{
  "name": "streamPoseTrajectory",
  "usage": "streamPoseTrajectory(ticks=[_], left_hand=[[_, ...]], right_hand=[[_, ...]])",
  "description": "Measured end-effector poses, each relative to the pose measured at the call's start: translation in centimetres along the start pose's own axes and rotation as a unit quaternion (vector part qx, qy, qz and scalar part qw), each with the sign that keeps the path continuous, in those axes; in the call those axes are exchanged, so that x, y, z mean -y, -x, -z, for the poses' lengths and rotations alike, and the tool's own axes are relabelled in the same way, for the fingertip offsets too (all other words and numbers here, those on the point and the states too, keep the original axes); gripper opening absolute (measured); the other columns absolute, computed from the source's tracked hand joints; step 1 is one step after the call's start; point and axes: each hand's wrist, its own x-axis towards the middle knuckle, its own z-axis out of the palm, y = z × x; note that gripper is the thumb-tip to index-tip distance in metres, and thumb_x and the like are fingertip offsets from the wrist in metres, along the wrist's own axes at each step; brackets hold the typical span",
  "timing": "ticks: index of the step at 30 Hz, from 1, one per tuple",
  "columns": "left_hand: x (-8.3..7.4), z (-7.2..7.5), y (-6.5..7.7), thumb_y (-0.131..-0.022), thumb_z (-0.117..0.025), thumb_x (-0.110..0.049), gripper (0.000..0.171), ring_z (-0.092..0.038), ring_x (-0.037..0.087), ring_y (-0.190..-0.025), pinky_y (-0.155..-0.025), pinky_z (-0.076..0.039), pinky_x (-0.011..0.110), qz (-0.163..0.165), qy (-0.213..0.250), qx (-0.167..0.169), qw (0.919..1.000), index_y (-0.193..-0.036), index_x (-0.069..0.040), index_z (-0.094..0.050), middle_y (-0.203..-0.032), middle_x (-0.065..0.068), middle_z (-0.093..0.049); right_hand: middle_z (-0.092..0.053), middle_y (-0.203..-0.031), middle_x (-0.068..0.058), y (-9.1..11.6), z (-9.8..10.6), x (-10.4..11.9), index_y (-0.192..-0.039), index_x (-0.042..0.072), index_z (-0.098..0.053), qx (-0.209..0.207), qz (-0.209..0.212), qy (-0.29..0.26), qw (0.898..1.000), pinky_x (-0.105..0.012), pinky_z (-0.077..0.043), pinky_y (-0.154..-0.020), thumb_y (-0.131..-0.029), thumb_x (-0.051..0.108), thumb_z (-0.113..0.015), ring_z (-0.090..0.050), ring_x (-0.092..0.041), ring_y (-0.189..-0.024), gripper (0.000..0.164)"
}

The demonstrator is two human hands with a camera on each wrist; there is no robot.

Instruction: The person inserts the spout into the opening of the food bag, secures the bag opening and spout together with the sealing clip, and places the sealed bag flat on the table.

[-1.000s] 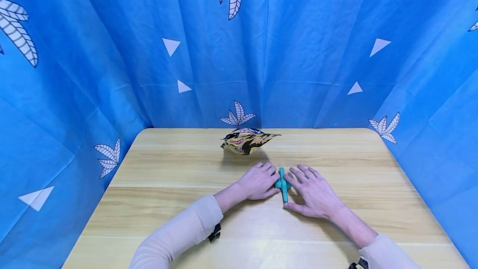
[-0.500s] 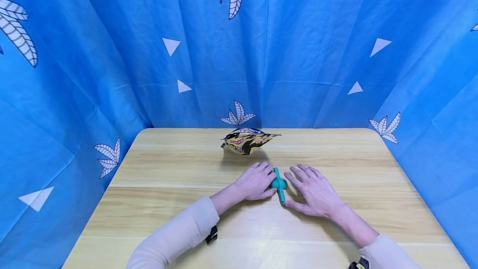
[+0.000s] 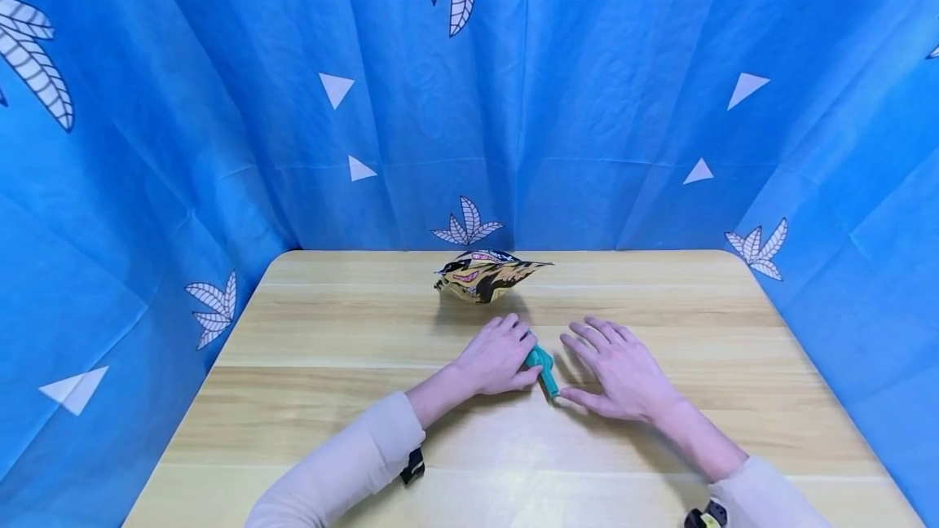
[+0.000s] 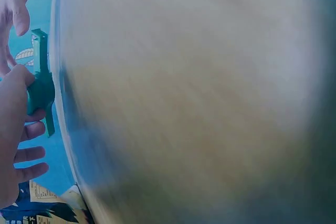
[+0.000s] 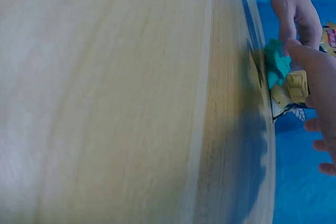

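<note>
A green plastic bag clip (image 3: pixel 544 365), a long narrow bar with a round bulge at its middle, lies slanted in front of me in the head view. My left hand (image 3: pixel 496 355) pinches it at the bulge between thumb and fingers and hides its far end. In the left wrist view both ends of the clip (image 4: pixel 41 90) stick out past the thumb and index finger, the other fingers loosely extended. My right hand (image 3: pixel 623 373) is spread beside it, thumb tip right at the clip's near end, fingers apart and holding nothing.
A gold and black snack bag (image 3: pixel 484 279) stands puffed up behind the left hand, near the back of the wooden table (image 3: pixel 330 316). A blue curtain (image 3: pixel 601 104) with leaf and triangle prints surrounds the table's back and sides.
My left hand has drawn the bag clip a little to the left and turned it, its far end swinging left. The right hand stays nearly in place, its index finger now away from the clip.
</note>
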Motion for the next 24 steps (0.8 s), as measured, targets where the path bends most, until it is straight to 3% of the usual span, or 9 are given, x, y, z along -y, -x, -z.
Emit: streamPoseTrajectory(ticks=[8, 20, 24], left_hand=[[0.4, 1.1, 0.3, -0.102, -0.051, -0.060, 0.046, -0.059, 0.017, -0.106, -0.093, -0.055, 0.034, 0.019, 0.006, -0.004, 0.9998, -0.113, -0.020, -0.071, -0.114, -0.002, -0.069], [0.7, 1.8, 0.8, -0.102, -0.052, -0.060, 0.048, -0.058, 0.016, -0.103, -0.086, -0.054, 0.030, 0.044, 0.016, -0.030, 0.9985, -0.114, -0.019, -0.073, -0.112, -0.001, -0.068], [0.8, 2.0, 1.1, -0.102, -0.051, -0.059, 0.048, -0.058, 0.016, -0.104, -0.087, -0.054, 0.029, 0.056, 0.021, -0.031, 0.9978, -0.115, -0.019, -0.073, -0.113, -0.001, -0.068]], right_hand=[[-0.068, -0.142, -0.014, -0.2, 0.5, 0.4, -0.139, 0.013, -0.065, -0.019, 0.005, 0.000, 1.000, -0.057, -0.051, -0.110, -0.084, 0.078, -0.065, -0.061, -0.038, -0.134, 0.085], [-0.072, -0.135, -0.013, -0.4, 1.3, 1.4, -0.132, 0.014, -0.068, -0.052, 0.012, 0.006, 0.999, -0.054, -0.054, -0.106, -0.087, 0.074, -0.063, -0.065, -0.036, -0.128, 0.076], [-0.073, -0.131, -0.013, -0.5, 1.3, 1.7, -0.129, 0.013, -0.069, -0.078, 0.015, 0.005, 0.997, -0.053, -0.055, -0.104, -0.094, 0.076, -0.053, -0.067, -0.035, -0.124, 0.074]])
